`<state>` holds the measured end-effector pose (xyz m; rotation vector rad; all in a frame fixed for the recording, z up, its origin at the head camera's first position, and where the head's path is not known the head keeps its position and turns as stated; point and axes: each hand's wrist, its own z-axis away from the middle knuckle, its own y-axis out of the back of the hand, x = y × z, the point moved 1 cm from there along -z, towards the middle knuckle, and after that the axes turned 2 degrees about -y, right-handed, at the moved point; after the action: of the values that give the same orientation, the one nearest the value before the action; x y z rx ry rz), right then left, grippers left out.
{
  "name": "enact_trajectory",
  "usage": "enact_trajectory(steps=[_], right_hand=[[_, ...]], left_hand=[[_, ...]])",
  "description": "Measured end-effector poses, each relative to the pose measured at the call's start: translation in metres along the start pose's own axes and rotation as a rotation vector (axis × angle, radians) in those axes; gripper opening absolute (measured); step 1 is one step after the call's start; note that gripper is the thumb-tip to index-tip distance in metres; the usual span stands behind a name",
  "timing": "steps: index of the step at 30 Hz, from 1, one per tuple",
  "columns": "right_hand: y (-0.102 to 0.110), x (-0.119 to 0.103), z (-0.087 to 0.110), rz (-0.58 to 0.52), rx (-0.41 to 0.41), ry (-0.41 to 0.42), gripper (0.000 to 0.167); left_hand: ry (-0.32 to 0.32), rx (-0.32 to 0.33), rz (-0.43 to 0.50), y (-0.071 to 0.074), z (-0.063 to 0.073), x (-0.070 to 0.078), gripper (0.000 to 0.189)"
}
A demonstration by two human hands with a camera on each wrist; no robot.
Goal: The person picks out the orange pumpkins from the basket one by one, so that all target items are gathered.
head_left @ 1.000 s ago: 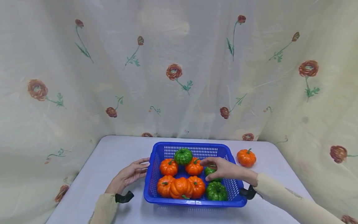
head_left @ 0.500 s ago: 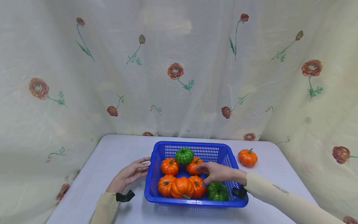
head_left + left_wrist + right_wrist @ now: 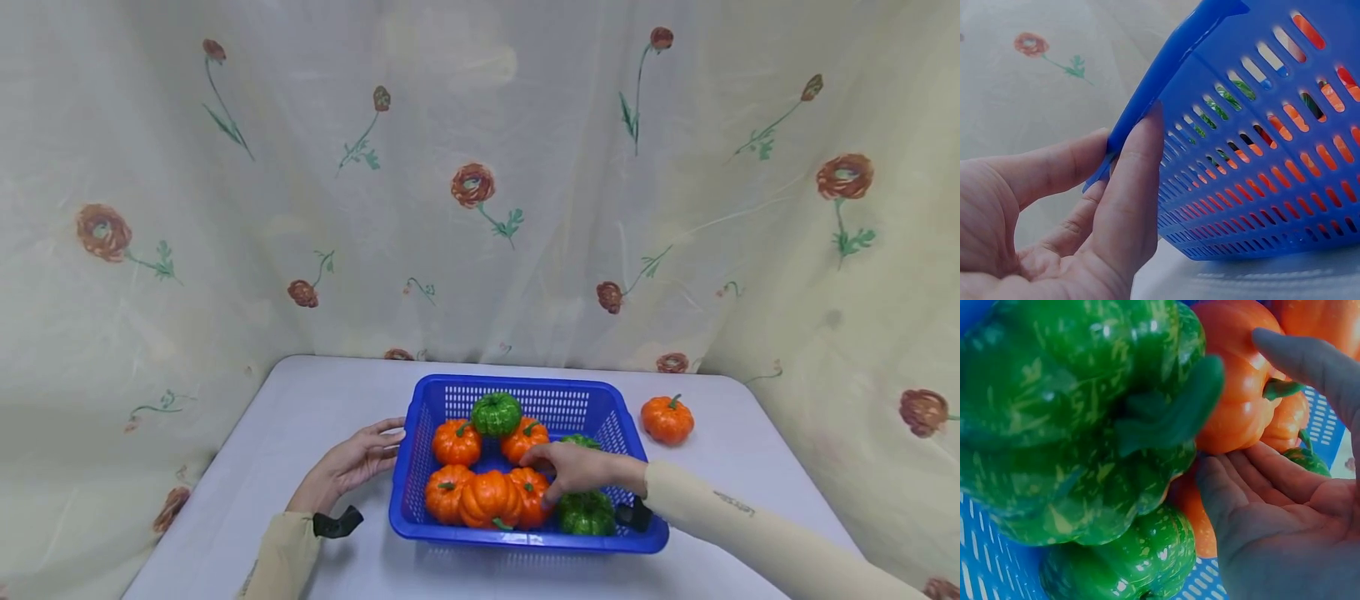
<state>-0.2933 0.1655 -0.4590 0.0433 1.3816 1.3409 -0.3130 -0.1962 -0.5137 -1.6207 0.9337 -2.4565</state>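
Looking light, stiff and slick, the orange pumpkin (image 3: 530,507), rightmost of 3 at the front of the basket (image 3: 570,542), probably wants holding across its ribbed sides, below the stem (image 3: 528,486). The right hand (image 3: 576,468) spreads its fingers loosely about it; contact is unclear. The left hand (image 3: 358,464) pinches the rim (image 3: 1154,75).

Table (image 3: 330,392): white, spread across the lower part of the head view
Basket (image 3: 585,543): blue, standing at lower centre
Pumpkin (image 3: 667,421): orange, lying at lower right
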Motion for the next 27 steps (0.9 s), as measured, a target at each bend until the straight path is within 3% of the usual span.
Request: enact_trajectory(steps=[12, 27], right_hand=[[-0.0019, -0.0012, -0.0015, 0.067, -0.011, -0.035, 0.069], [-0.003, 0.0069, -0.0014, 0.032, 0.0, -0.021, 0.061]], left_hand=[[-0.004, -0.014, 0.019, -0.0005, 0.0, 0.0022, 0.056], [0.011, 0.009, 0.026, -0.0008, 0.0007, -0.0011, 0.055]])
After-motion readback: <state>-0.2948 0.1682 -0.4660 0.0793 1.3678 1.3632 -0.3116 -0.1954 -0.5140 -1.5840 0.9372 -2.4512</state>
